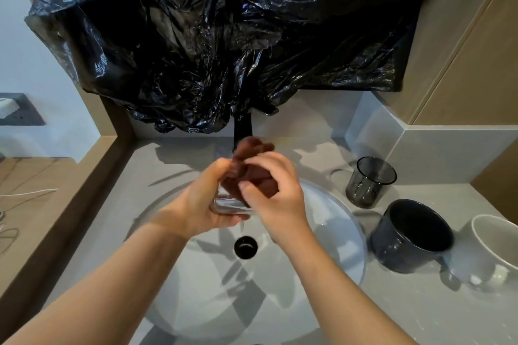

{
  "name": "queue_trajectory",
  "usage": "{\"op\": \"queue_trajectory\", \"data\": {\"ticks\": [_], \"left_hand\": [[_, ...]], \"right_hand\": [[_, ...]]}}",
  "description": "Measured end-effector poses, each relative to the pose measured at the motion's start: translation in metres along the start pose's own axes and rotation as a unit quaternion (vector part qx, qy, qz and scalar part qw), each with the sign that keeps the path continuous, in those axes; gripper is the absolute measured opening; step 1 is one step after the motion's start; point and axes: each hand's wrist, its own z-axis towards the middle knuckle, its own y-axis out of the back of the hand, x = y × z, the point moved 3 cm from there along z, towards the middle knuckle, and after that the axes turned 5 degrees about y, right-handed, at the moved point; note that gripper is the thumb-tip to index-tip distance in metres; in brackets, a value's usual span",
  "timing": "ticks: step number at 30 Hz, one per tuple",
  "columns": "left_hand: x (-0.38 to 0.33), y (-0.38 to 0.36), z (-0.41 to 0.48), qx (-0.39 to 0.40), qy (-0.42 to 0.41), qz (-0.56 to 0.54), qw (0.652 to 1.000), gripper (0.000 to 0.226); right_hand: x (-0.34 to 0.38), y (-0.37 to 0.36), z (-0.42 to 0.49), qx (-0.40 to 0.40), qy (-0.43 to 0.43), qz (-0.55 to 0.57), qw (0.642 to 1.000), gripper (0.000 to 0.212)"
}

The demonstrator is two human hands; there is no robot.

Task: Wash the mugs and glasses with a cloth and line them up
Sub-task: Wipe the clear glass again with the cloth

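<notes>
Both hands meet above the round basin (336, 232), just past its drain (245, 247); the left hand (196, 204) curls around a clear glass (228, 204), which is blurred; the right hand (277, 199) pinches a brown cloth (252, 173) bunched at the glass's mouth; how far the cloth reaches inside cannot be told. On the countertop (392, 316), at its right edge, a white mug (493, 244) stands upright; just beside it is a dark mug (412, 238); farther back, toward the rear right corner, stands a smoky glass tumbler (370, 182); a black tap (243, 126) rises at the back edge; crumpled black plastic (224, 36) hangs above it.
</notes>
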Motion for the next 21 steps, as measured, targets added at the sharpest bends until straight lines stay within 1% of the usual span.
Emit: {"op": "queue_trajectory", "data": {"ticks": [1,2,3,4,5,6,7,8,9,10,11,12,14,15,16,17,18,19,20,21], "left_hand": [[0.002,-0.001,-0.001,0.012,0.013,-0.017,1.0,0.041],[0.002,-0.003,-0.003,0.014,0.009,-0.012,1.0,0.044],[0.002,-0.004,-0.003,0.002,-0.018,0.016,1.0,0.044],[0.001,-0.004,-0.002,-0.019,-0.06,0.049,0.997,0.04],[-0.001,-0.004,-0.002,-0.039,-0.115,0.081,0.989,0.038],[-0.005,-0.004,-0.004,-0.057,-0.176,0.111,0.976,0.039],[-0.009,-0.004,-0.005,-0.065,-0.246,0.138,0.957,0.04],[-0.011,-0.005,-0.006,-0.064,-0.306,0.162,0.936,0.042],[-0.01,-0.006,-0.008,-0.061,-0.349,0.178,0.918,0.043],[-0.009,-0.008,-0.01,-0.058,-0.376,0.173,0.908,0.042],[-0.007,-0.01,-0.012,-0.057,-0.385,0.142,0.91,0.037],[-0.004,-0.011,-0.011,-0.063,-0.376,0.089,0.92,0.028],[0.002,-0.013,-0.009,-0.103,-0.314,-0.002,0.944,0.01],[0.006,-0.013,-0.006,-0.12,-0.261,-0.036,0.957,0.004],[0.01,-0.013,-0.003,-0.124,-0.199,-0.069,0.97,0.007],[0.013,-0.014,0.0,-0.112,-0.136,-0.096,0.98,0.019],[0.014,-0.015,0.0,-0.092,-0.082,-0.119,0.985,0.028],[0.015,-0.015,-0.001,-0.078,-0.048,-0.128,0.988,0.032],[0.015,-0.016,-0.003,-0.074,-0.029,-0.12,0.99,0.032],[0.015,-0.016,-0.003,-0.076,-0.025,-0.096,0.992,0.032]], "right_hand": [[0.0,0.001,0.0,0.032,0.052,-0.046,0.997,0.025],[-0.003,0.001,0.0,0.052,0.061,-0.058,0.995,0.028],[-0.004,0.003,0.003,0.06,0.03,-0.038,0.997,0.027],[-0.008,0.005,0.005,0.056,-0.034,0.022,0.998,0.024],[-0.01,0.004,0.007,0.05,-0.118,0.122,0.984,0.023],[-0.015,0.003,0.008,0.056,-0.214,0.241,0.945,0.02],[-0.018,0.001,0.008,0.073,-0.297,0.335,0.891,0.023],[-0.017,0.002,0.007,0.084,-0.356,0.392,0.844,0.031],[-0.016,0.002,0.006,0.086,-0.388,0.418,0.817,0.037],[-0.013,0.001,0.006,0.079,-0.403,0.432,0.803,0.041],[-0.012,0.0,0.005,0.06,-0.406,0.427,0.806,0.041],[-0.01,-0.003,0.005,0.031,-0.396,0.407,0.823,0.037],[-0.007,-0.007,0.001,-0.046,-0.332,0.321,0.886,0.019],[-0.006,-0.009,-0.004,-0.074,-0.29,0.264,0.917,0.016],[-0.006,-0.009,-0.009,-0.086,-0.237,0.185,0.95,0.021],[-0.005,-0.009,-0.014,-0.08,-0.169,0.094,0.978,0.027],[-0.005,-0.009,-0.017,-0.063,-0.099,0.008,0.993,0.03],[-0.006,-0.009,-0.02,-0.04,-0.042,-0.062,0.996,0.033],[-0.007,-0.008,-0.02,-0.021,-0.004,-0.105,0.994,0.032],[-0.009,-0.005,-0.017,-0.011,0.004,-0.114,0.993,0.028]]}}
